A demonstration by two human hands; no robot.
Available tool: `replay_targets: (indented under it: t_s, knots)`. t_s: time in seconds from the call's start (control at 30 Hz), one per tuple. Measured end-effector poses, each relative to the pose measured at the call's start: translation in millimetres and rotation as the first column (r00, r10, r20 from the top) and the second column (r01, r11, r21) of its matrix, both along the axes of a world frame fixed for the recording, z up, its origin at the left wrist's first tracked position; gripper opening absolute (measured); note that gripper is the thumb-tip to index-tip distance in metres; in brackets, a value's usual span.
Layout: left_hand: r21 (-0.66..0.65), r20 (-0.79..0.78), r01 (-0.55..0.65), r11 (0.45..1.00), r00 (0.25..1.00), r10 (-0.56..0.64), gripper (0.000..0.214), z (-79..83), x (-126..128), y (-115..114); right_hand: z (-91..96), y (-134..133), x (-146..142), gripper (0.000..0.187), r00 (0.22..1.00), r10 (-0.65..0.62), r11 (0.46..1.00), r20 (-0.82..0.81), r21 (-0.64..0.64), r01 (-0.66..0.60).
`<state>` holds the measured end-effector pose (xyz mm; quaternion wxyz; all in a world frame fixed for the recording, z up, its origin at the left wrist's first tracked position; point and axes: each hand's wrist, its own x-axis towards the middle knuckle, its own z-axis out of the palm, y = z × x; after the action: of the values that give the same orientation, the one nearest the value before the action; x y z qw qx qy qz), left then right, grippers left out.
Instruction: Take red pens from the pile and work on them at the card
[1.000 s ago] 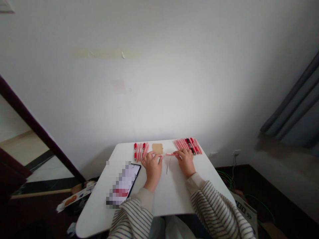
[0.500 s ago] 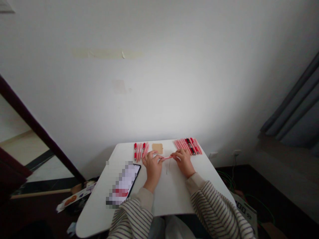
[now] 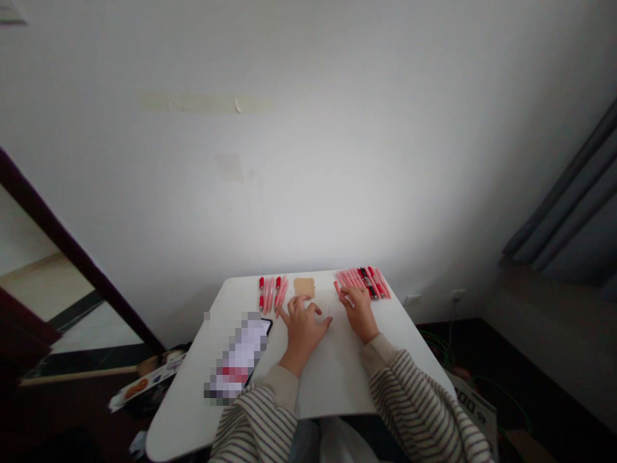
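My right hand (image 3: 357,313) is closed on a pink pen (image 3: 336,287), whose reddish end sticks up past the fingertips, beside the row of pens on the right. Over the middle of the table, my left hand (image 3: 301,331) has its fingers apart and its thumb stretched to the right. A thin pale stick (image 3: 330,310) shows faintly by the left thumb tip; whether the thumb touches it I cannot tell. Several pink pens (image 3: 351,279), with some red and black ones among them, lie side by side at the right. Another group of pink and red pens (image 3: 268,294) lies left of my left hand.
A tan flat piece (image 3: 304,287) lies at the back of the white table (image 3: 332,386). A phone (image 3: 241,357), its screen blurred, rests at the left. Behind the table rises a plain wall (image 3: 308,161). Cables (image 3: 441,347) and a printed box (image 3: 475,408) are on the right floor.
The pink pen was level between both hands; my left hand has let go, and my right hand now holds it turned more upright near the right-hand pens. The left thumb has moved rightward and down.
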<state>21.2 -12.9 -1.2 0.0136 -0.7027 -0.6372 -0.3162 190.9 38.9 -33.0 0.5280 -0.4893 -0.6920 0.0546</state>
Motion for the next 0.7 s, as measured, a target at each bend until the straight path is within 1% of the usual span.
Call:
replay_targets:
  t_s: [0.1, 0.2, 0.4, 0.7]
  knots:
    - [-0.043, -0.04, 0.026, 0.999, 0.999, -0.028, 0.023, -1.4, 0.8, -1.2, -1.7, 0.5, 0.0, 0.016, 0.999, -0.008, 1.0, -0.049, -0.001, 0.008]
    - [-0.068, -0.05, 0.023, 0.997, 0.998, -0.026, 0.017, -2.5, -0.2, -0.4, -1.3, -0.3, -0.4, 0.015, 0.999, -0.002, 1.0, -0.04, -0.002, 0.002]
    - [-0.032, -0.043, -0.01, 0.999, 0.999, 0.008, 0.008, -2.7, -1.7, 0.7, -1.4, -1.0, -0.3, 0.016, 1.0, -0.014, 1.0, -0.02, -0.002, 0.014]
    - [-0.009, -0.014, -0.067, 0.998, 0.998, 0.067, 0.009, -1.2, -4.0, 3.6, -1.4, -0.9, 1.0, 0.013, 1.0, 0.001, 1.0, 0.022, 0.005, -0.001]
